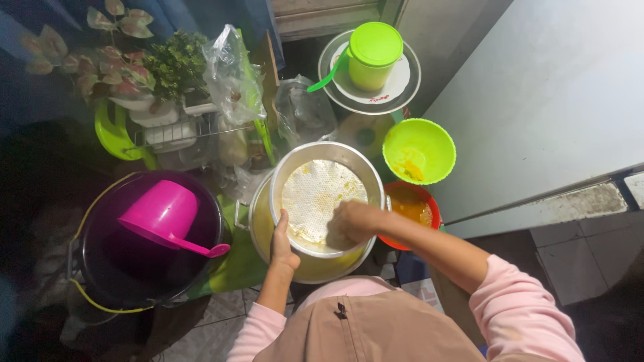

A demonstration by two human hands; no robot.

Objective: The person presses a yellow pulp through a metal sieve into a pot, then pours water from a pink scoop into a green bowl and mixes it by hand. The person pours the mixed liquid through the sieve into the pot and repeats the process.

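Metal pot, centre, just ahead of the person; round sieve seated in its mouth, no long axis. Right hand nearer the middle, curled, pressing into the mesh, forearm slanting in from the right. Left hand clasps the sieve's near-left rim
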